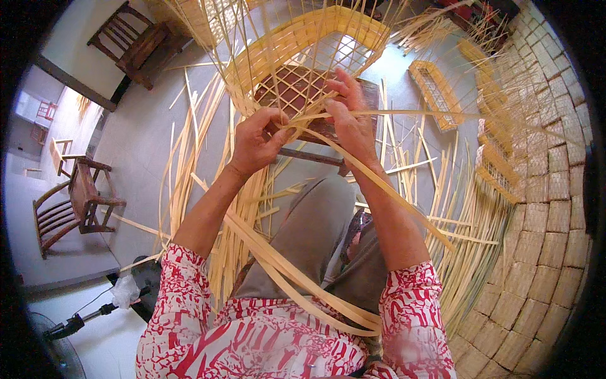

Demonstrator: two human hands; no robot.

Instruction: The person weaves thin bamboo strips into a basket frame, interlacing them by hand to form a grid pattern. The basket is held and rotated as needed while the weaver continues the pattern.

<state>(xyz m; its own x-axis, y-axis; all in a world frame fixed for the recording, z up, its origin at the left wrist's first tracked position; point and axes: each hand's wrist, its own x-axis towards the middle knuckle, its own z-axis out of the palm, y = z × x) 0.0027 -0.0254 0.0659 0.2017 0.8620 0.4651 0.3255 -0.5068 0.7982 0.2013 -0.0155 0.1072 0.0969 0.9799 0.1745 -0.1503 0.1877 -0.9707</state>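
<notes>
An unfinished woven basket with yellow sides and an open lattice bottom rests in front of me on a dark wooden stool. Long upright strips stick out from its rim. At the basket's near edge, my left hand pinches the pale bamboo strips where they cross. Just to the right, my right hand has thumb and forefinger closed on a strip, its other fingers raised. One long bamboo strip runs from between the hands down across my right forearm. Another reaches out to the right, past my right wrist.
Loose strips lie on the floor to both sides of my legs, some across my lap. Small yellow woven frames stand at right, beside a wall of stacked woven pieces. Wooden chairs stand at left; a fan is lower left.
</notes>
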